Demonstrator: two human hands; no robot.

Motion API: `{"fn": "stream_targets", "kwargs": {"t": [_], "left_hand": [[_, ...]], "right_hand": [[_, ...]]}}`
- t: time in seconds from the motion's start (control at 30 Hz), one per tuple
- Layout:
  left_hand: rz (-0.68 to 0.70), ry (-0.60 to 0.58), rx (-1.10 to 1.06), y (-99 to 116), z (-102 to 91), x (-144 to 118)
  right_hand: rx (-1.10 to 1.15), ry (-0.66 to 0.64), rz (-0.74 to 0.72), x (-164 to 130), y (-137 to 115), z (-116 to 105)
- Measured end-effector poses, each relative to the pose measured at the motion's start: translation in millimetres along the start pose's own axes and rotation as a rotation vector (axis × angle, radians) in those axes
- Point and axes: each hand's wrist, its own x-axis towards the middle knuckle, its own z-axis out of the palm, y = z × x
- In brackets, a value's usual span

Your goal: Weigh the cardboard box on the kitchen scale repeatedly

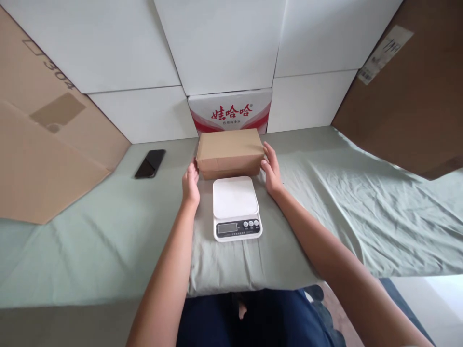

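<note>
Clamped from both ends, as seen in the head view: the box (230, 150) was held between the left hand (191, 182) and the right hand (272, 169). Both were turned inward, and no grip from beneath was seen; whether the weight was borne by the hands or by the cloth (144, 246) could not be told. Opposite ends were probably chosen so that the load was shared and the box kept level.

Just in front of the box, between the forearms, the scale (237, 210) was set. Its pan (235, 196) was turned toward the box, its display (227, 228) and buttons (251, 224) toward the person, presumably for easy reading and reach. No figures could be made out.

Off to the left, well apart from the hands, the phone (151, 164) was laid flat, perhaps to be out of the way. Behind the box, the printed carton (231, 112) was stood below white panels (224, 43). Brown cardboard (58, 144) was placed at either side, seemingly as a screen.
</note>
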Motion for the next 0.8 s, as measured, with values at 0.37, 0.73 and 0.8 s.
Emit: {"fn": "stream_targets", "kwargs": {"t": [0.37, 0.73, 0.8], "left_hand": [[-0.050, 0.008, 0.030, -7, -13.7, 9], [-0.081, -0.021, 0.027, -13, -1.9, 1], [-0.081, -0.023, 0.023, -12, -1.1, -1]], "right_hand": [[0.008, -0.038, 0.027, -1, 14, -6], [-0.021, -0.094, 0.010, -1, 3, -3], [-0.017, -0.094, 0.024, -1, 3, -2]]}}
